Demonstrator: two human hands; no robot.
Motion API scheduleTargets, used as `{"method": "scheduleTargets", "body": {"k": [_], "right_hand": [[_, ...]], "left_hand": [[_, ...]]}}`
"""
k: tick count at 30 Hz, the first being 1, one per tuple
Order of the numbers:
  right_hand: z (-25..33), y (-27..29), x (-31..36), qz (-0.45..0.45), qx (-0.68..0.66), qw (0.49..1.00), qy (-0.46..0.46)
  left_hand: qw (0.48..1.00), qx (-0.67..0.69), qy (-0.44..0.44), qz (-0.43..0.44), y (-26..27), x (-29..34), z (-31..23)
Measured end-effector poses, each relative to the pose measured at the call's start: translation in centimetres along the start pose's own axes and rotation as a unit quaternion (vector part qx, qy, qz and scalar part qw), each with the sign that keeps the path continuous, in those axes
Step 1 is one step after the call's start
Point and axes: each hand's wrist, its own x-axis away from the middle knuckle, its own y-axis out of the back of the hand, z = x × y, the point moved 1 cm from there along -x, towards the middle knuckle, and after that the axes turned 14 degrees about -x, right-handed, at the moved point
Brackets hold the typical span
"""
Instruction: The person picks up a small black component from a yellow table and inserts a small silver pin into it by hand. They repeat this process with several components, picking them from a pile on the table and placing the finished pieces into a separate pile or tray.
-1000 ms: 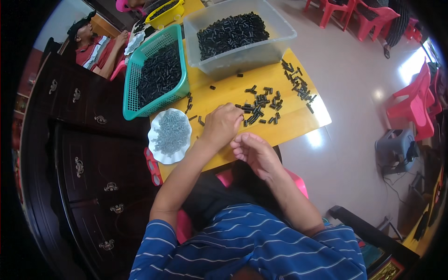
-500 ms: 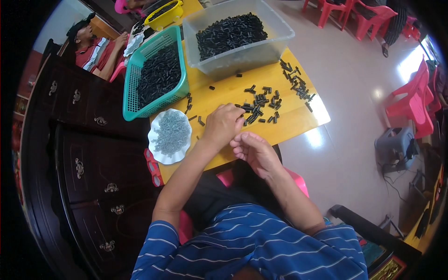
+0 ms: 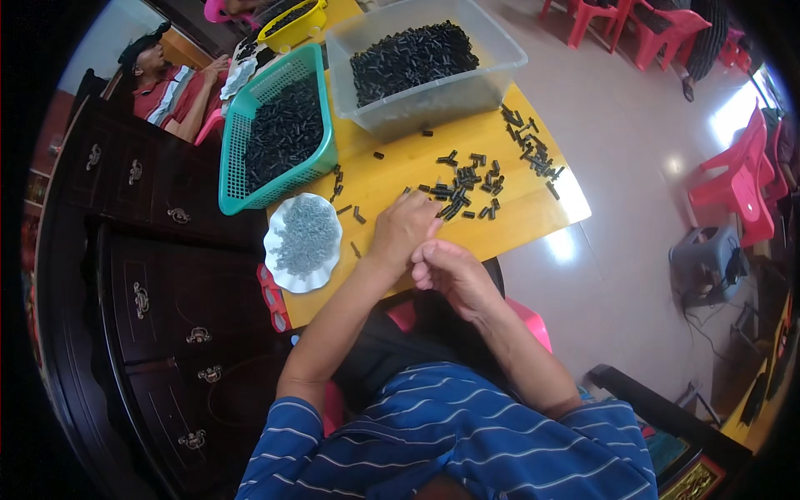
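My left hand [image 3: 404,229] is at the near edge of the yellow table, back up and fingers curled down. My right hand [image 3: 450,268] is closed just below it, thumb pressed against bent fingers, meeting the left hand's fingertips. Whatever the two hands hold is hidden. Just beyond the left hand lies a loose pile of small black tube-shaped pieces [image 3: 464,185]. To the left, a white wavy-rimmed plate [image 3: 272,242] carries many small greyish, shiny pieces that look like screws.
A teal basket [image 3: 229,171] and a clear plastic tub [image 3: 417,115] hold many black pieces. More black pieces [image 3: 535,148] lie along the table's right side. A dark drawer cabinet [image 3: 192,283] stands left. A person [image 3: 171,92] sits at far left.
My left hand has drawn slightly back toward me and closer to my right hand. My right hand's fingers have curled in tighter. The containers have not moved.
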Motion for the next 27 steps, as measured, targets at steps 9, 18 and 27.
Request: {"method": "scheduleTargets", "body": {"k": [9, 18, 27], "right_hand": [[-0.1, 0.2, -0.1, 0.003, -0.002, 1.000, 0.004], [0.0, 0.0, -0.1, -0.044, -0.027, 0.995, 0.081], [-0.3, 0.6, -0.3, -0.006, -0.051, 0.997, 0.052]], "left_hand": [[0.998, 0.019, -0.007, -0.054, -0.6, -0.1, 1.1], [0.947, 0.296, 0.104, -0.069, 4.2, 1.0, -0.1], [0.942, 0.317, 0.096, -0.061, 4.4, 3.5, -1.6]]}}
